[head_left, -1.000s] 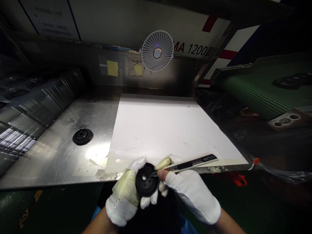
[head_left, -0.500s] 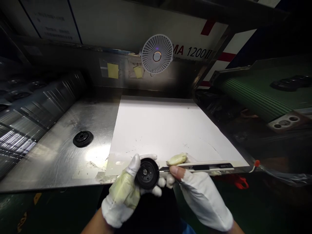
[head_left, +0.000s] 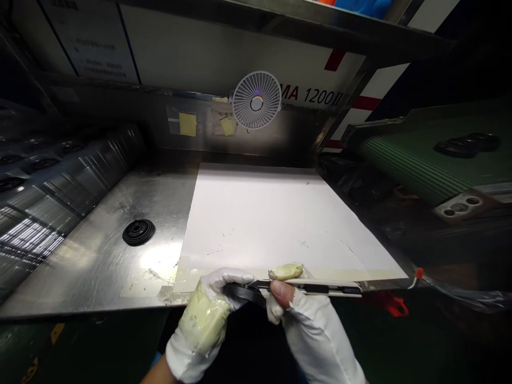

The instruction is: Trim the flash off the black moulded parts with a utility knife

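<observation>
Gloved in white with yellowish tape over the palm, my left hand (head_left: 212, 304) grips a round black part (head_left: 246, 293), seen nearly edge-on. My right hand (head_left: 290, 301), gloved with a bare thumb, is closed on a utility knife (head_left: 324, 288) with a white and black handle. The knife's blade lies at the upper edge of the black part; whether it touches cannot be made out. Both hands are at the front edge of the metal table. A second black ridged disc (head_left: 138, 232) lies on the metal to the left.
A white sheet (head_left: 260, 213) covers the middle of the metal table (head_left: 108, 266). Stacked clear trays (head_left: 72, 186) with black parts stand left. A small fan (head_left: 256, 100) is at the back. On the right, a green conveyor (head_left: 416, 160) carries black parts (head_left: 466, 145). A red-tipped hook (head_left: 418, 273) sits near the right corner.
My left hand has tipped the black part from face-up to nearly edge-on, its fingers now over the top. The knife has shifted slightly left and down, its blade now at the part's upper edge.
</observation>
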Demonstrator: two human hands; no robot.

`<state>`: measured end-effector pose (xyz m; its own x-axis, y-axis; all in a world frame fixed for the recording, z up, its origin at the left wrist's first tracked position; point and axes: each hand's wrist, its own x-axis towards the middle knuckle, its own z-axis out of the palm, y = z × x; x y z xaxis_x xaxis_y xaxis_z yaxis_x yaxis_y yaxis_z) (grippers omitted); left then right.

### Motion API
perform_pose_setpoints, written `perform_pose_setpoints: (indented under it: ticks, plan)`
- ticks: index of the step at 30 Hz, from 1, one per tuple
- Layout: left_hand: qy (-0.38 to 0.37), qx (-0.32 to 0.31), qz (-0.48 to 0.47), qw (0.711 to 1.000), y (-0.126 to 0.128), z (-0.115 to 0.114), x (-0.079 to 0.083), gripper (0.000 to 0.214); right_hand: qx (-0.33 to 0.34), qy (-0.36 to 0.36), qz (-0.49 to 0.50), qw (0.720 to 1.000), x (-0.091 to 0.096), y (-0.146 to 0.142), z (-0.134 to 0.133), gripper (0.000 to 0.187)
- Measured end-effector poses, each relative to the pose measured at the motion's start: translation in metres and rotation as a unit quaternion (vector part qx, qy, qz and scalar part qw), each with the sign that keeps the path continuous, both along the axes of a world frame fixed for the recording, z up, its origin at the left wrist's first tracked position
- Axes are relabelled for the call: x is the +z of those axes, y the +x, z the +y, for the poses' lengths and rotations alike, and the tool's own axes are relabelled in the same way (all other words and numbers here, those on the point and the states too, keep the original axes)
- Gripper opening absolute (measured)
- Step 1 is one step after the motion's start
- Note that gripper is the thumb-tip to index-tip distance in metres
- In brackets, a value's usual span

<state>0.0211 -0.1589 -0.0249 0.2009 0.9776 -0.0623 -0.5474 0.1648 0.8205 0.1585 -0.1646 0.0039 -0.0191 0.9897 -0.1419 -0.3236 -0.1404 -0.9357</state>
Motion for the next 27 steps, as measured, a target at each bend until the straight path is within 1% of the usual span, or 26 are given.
perform_pose_setpoints:
  ticks: [3,7,12,15,21,23,27]
  plan:
    - [0.024,-0.01,-0.002,1.0,0.001,-0.002,0.001,0.02,0.009,0.01,-0.032,0.999,0.001,-0.001,-0.002,0.03]
    - [0.018,0.0,-0.002,1.0,0.001,-0.001,0.001,0.018,0.002,0.023,-0.057,0.998,0.0,0.001,-0.004,0.029]
    - [-0.008,0.007,0.003,1.0,0.001,-0.003,0.003,0.017,0.002,0.025,-0.039,0.999,0.001,0.001,-0.005,0.012]
    - [0.007,0.002,-0.006,1.0,0.0,-0.005,0.001,0.02,0.003,0.021,-0.042,0.999,0.002,0.001,-0.005,0.009]
    - [0.024,0.001,0.005,1.0,0.0,-0.004,-0.006,0.019,0.02,0.036,-0.049,0.998,0.0,0.003,-0.005,0.022]
    - [0.023,0.004,0.004,1.0,0.001,-0.004,-0.004,0.018,0.021,0.034,-0.046,0.998,0.0,0.003,-0.005,0.023]
    - [0.006,0.016,-0.012,1.0,0.003,-0.005,0.004,0.014,0.031,0.013,-0.052,0.998,0.002,0.004,-0.006,0.03]
